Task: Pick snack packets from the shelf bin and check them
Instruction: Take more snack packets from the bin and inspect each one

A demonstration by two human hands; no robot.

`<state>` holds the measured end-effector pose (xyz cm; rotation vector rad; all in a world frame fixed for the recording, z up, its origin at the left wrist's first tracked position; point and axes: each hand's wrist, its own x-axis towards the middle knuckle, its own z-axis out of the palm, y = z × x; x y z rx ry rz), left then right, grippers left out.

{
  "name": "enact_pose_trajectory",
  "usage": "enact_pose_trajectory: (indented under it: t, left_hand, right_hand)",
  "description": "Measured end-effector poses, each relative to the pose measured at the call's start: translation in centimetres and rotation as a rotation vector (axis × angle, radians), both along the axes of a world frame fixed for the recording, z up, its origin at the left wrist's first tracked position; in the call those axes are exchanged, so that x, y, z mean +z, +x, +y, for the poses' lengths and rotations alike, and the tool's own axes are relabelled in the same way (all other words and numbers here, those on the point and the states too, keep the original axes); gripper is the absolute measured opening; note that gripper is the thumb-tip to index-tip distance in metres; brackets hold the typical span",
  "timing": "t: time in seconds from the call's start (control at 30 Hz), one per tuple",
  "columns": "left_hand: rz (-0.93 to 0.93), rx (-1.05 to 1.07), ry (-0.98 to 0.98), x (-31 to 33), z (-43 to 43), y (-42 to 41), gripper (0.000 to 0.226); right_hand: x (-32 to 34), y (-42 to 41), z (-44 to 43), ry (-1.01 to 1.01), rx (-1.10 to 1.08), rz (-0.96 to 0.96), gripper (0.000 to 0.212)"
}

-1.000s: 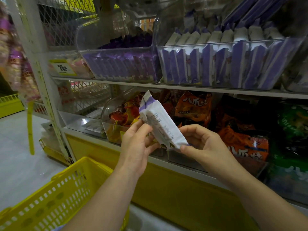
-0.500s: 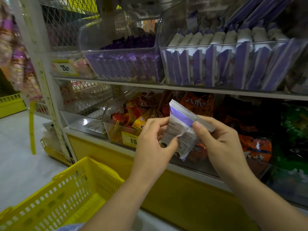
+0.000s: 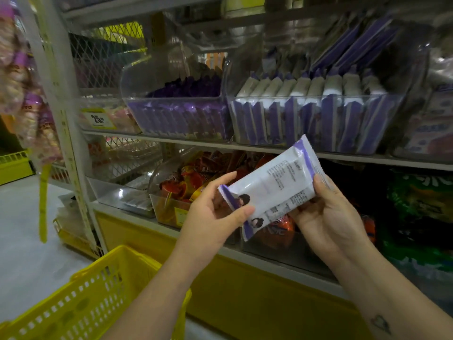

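A white snack packet (image 3: 274, 185) with purple ends and small printed text lies tilted between both hands, its printed back facing me. My left hand (image 3: 210, 217) grips its lower left end, thumb on top. My right hand (image 3: 326, 212) holds the upper right end from below and behind. Directly above, on the upper shelf, a clear bin (image 3: 382, 104) holds a row of several upright packets of the same white and purple kind (image 3: 306, 114).
A second clear bin of purple packets (image 3: 176, 114) stands left of it. The lower shelf holds orange and red snack bags (image 3: 196, 177) and green bags (image 3: 421, 200). A yellow plastic basket (image 3: 81, 305) hangs at my lower left. The white shelf post (image 3: 66, 133) rises at left.
The packet has been turned from upright and crumpled between my fingers to lying flat and tilted, printed back up. My hands have shifted right and spread to its two ends.
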<state>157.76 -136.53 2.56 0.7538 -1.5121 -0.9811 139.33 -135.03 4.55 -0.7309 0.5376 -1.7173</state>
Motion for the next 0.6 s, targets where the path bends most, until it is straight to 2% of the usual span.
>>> enact_pose_trajectory:
  t: [0.1, 0.17, 0.27, 0.33, 0.4, 0.5, 0.6]
  left_hand:
    - [0.027, -0.001, -0.12, 1.9, 1.4, -0.6, 0.049]
    - [0.031, 0.059, -0.238, 4.2, 2.0, -0.4, 0.043]
    - [-0.001, 0.132, -0.393, 8.8, 2.4, 0.2, 0.032]
    - [-0.056, 0.185, -0.464, 11.9, 2.1, 0.7, 0.03]
    - [-0.124, 0.251, -0.514, 14.8, 1.4, 1.1, 0.03]
    - [-0.267, 0.358, -0.556, 18.5, -0.2, 1.6, 0.03]
    - [-0.441, 0.489, -0.571, 21.2, -2.2, 1.3, 0.031]
  right_hand:
    - [1.9, -0.3, 0.7, -0.018, -0.009, 0.014, 0.027]
    - [3.8, -0.7, 1.1, -0.04, -0.07, 0.152, 0.023]
    - [7.9, -1.2, 1.2, -0.129, -0.194, 0.515, 0.02]
    - [11.0, -1.5, 0.9, -0.202, -0.273, 0.676, 0.025]
    - [14.1, -1.9, 0.5, -0.265, -0.402, 0.929, 0.029]
    - [17.9, -3.3, -0.9, -0.349, -0.633, 1.36, 0.032]
    - [20.8, -4.5, -3.0, -0.359, -0.707, 1.662, 0.023]
